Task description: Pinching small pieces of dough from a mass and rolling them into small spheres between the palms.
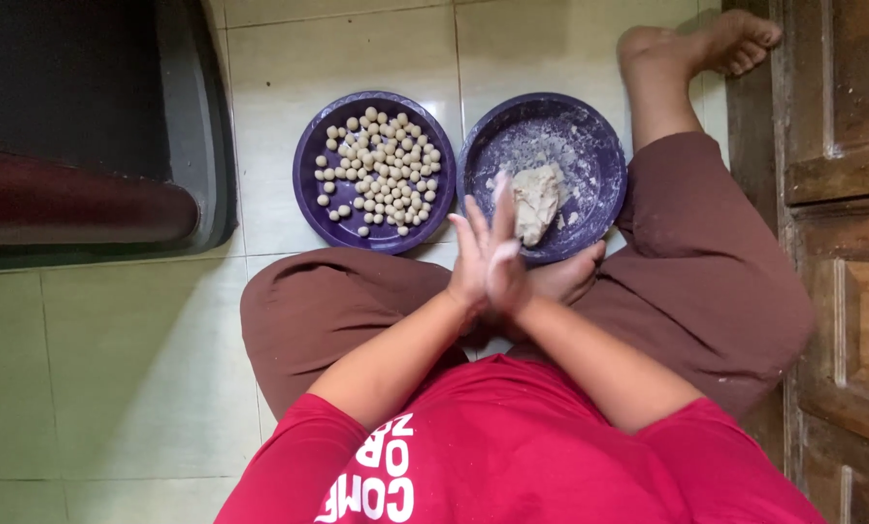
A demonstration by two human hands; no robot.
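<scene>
The person sits cross-legged on a pale tiled floor (pixel 143 369), both palms pressed flat together in front of the knees; the left hand (pixel 481 254) lies against the right hand (pixel 508 277), fingers straight and pointing away from the body; whatever sits between the palms is hidden, probably a small pinch of dough, though the view does not show it.

Just beyond the fingertips stands a purple plate (pixel 599 146) dusted with flour, and on it a lump of pale dough (pixel 536 202), irregular and torn at the edges; the fingertips overlap its near side in the view, and I cannot tell if they touch it. To the left, just beside this plate, a second purple plate (pixel 310 165) carries many small dough balls (pixel 381 170), spread loosely in a single layer, some touching and some apart.

The lump looks soft and light, and it likely gives under slight pressure; the flour suggests it is tacky rather than slippery, so it should tear off best by pinching at a thin ragged edge; the balls look fragile in shape, easily flattened if squeezed, and are better lifted with the fingertips at their sides.

A bare foot (pixel 716 44) rests beside a wooden door (pixel 842 194) on the right; a dark mat (pixel 75 87) lies at the upper left.
</scene>
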